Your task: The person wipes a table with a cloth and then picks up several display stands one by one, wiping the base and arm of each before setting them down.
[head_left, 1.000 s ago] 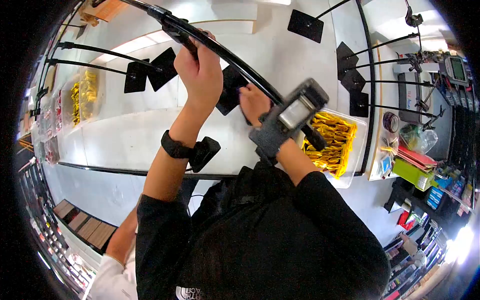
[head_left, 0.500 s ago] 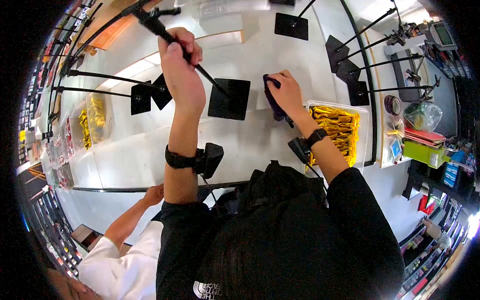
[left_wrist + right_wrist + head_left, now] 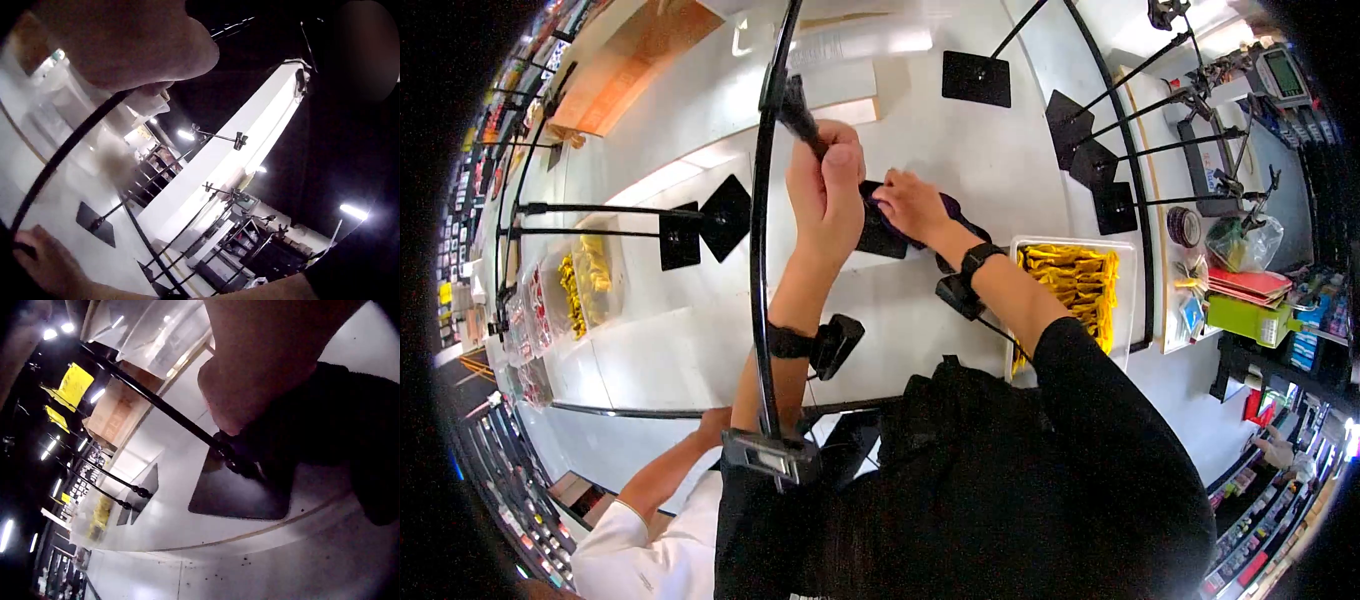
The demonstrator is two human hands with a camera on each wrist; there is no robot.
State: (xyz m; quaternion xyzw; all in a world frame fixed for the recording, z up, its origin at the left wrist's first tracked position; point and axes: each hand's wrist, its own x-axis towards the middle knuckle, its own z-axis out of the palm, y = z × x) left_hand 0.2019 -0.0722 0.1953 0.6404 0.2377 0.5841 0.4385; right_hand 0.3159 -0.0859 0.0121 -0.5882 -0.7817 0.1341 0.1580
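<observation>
In the head view my left hand grips the upright of a black stand above its base, fingers curled round it. The stand's long black boom runs past this hand toward my body, ending in a dark clamp-like head. My right hand holds a dark purple-black cloth against the stand's square base plate. The right wrist view shows the cloth bunched under the hand, covering part of the plate. The upright rises from the plate at a slant.
A clear tray of yellow packets stands right of my right forearm. Other black stands have plates at left, back and right. A cardboard box lies far left. Another person's arm is at lower left.
The stand has turned, so its boom now points toward my body. My right hand with the cloth has moved left from the bare table onto the base plate. My left hand still grips the upright.
</observation>
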